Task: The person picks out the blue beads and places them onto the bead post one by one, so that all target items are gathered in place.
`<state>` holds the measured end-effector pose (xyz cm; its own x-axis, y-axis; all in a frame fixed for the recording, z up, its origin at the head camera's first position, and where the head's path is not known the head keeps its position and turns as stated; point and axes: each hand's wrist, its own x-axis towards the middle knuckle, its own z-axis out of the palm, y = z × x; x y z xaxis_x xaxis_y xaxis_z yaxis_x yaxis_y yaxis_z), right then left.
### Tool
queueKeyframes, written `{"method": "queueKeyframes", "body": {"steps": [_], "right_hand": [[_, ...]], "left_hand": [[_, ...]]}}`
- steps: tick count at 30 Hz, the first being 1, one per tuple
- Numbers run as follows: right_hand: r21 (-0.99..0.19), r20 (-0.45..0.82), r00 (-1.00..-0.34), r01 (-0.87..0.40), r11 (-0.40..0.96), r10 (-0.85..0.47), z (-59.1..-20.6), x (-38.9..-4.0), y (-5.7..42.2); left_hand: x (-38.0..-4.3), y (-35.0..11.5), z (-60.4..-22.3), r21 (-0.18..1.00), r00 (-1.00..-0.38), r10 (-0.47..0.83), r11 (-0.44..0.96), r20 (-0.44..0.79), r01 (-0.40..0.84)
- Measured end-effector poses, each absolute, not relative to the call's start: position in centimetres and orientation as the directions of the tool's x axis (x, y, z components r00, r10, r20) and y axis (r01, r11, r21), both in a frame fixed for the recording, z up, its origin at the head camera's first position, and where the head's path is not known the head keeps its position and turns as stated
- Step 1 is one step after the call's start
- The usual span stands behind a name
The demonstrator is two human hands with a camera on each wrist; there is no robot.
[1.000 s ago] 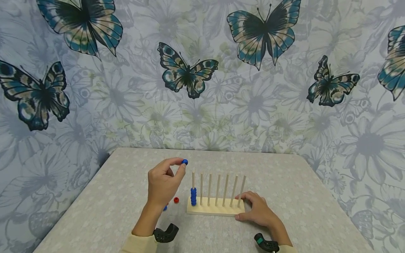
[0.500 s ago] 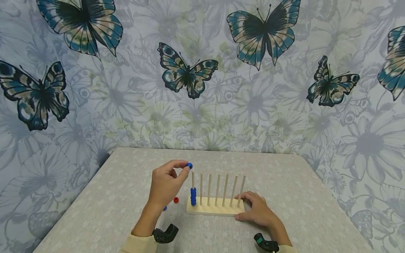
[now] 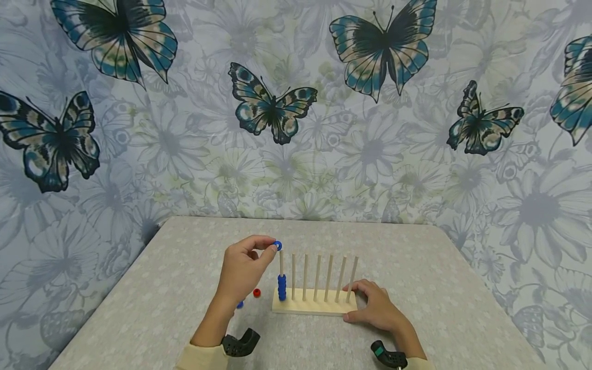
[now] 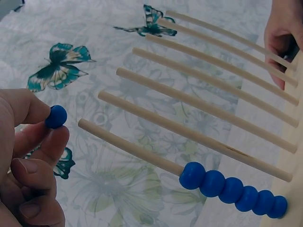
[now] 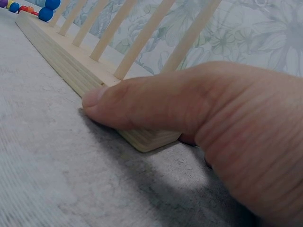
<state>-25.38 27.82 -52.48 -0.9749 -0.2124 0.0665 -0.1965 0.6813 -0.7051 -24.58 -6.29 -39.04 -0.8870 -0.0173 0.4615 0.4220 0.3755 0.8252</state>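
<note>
My left hand [image 3: 243, 266] pinches a blue bead [image 4: 57, 117] between thumb and fingertips, just off the tip of the leftmost peg [image 4: 128, 145]. Several blue beads [image 4: 213, 183] are stacked at the bottom of that peg. The other pegs on the wooden base [image 3: 314, 307] are bare. My right hand [image 3: 376, 307] grips the right end of the base, its thumb [image 5: 118, 104] along the front edge and fingers behind.
A red bead [image 3: 257, 293] and a blue bead [image 3: 240, 304] lie on the tabletop left of the base, partly behind my left forearm. More coloured beads [image 5: 23, 8] show beyond the base's far end. A patterned wall [image 3: 296, 169] rises behind the table.
My left hand has moved right and slightly down, bringing the blue bead to the leftmost peg's tip. The bead has turned so its hole shows. My right hand stays on the base.
</note>
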Motion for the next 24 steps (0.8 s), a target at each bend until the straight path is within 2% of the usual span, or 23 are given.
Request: {"method": "queueKeyframes", "body": {"steps": [16,24], "right_hand": [[-0.703,0.060,-0.976,-0.190,0.685,-0.209,-52.63,-25.36,27.80],[-0.701,0.062,-0.977,-0.190,0.687,-0.206,-52.38,-25.29,27.73]], "left_hand": [[-25.00,-6.28,-39.31,0.939,-0.962,-0.015,0.223,0.273,0.263],[-25.08,-6.42,-38.86,0.991,-0.995,-0.010,0.098,0.097,0.096]]}}
